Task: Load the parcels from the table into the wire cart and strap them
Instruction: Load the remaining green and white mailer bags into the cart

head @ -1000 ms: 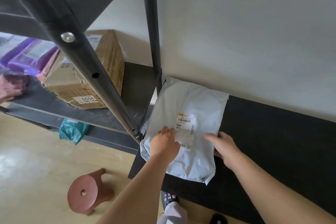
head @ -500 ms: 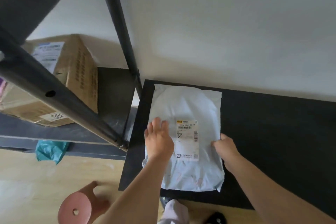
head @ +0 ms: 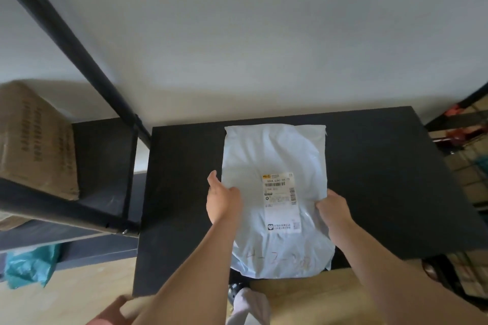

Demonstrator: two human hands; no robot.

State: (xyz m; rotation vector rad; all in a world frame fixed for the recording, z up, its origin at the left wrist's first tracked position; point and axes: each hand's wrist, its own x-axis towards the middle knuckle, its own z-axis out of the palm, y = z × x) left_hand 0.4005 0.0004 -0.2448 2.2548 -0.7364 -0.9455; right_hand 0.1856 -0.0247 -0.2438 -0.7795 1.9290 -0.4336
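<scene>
Since half a second ago, the parcel (head: 274, 155) has shifted along the table (head: 383, 192) away from its left edge toward the middle, and the left hand (head: 223, 202) has left the parcel's top face for its left long edge. The parcel, a pale poly mailer with a printed label (head: 281, 200), lies flat with its long axis running from the table's near edge toward the far edge. Its far end stops short of the far edge, and its near end reaches the near edge and appears to overhang it slightly. Both hands flank it at mid-length, one to each long side, neither clearly nearer, so the parcel lies between them. The right hand (head: 334, 206) has its fingers curled onto the right long edge, and the film puckers there: it grips the parcel. The left hand stands against the left side with one digit extended toward the far edge; whether its remaining fingers pinch the film or only bear on it cannot be told. Both forearms enter over the near edge and converge on the parcel. Judgement: a two-handed lift is in preparation. The wire cart (head: 472, 174), seen only as wire grid, stands just beyond the table's right edge, so the carry should go rightward, right hand leading. A cardboard box (head: 34, 140) sits on the shelf rack (head: 105, 155) left of the table.
</scene>
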